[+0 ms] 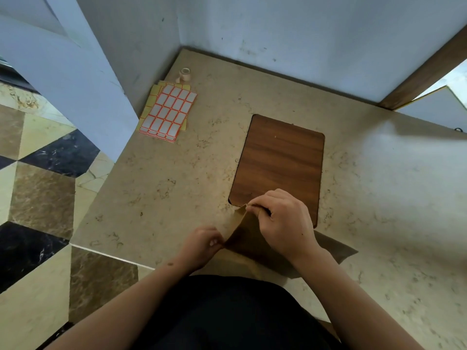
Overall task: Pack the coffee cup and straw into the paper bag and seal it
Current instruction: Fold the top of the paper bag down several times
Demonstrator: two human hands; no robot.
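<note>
A brown paper bag [249, 245] lies near the front edge of the beige stone counter [177, 188], partly under my hands. My right hand [285, 221] pinches the bag's top edge at its far corner. My left hand [202, 245] pinches the same edge at the near left corner. Between the two hands the edge is pulled up off the counter. No coffee cup or straw is in view.
A wooden board [280, 160] lies flat just beyond the bag. Sheets of white and orange labels [168, 113] rest at the far left, with a small tape roll [185, 73] behind them. Walls close the back; the counter's left edge drops to a tiled floor.
</note>
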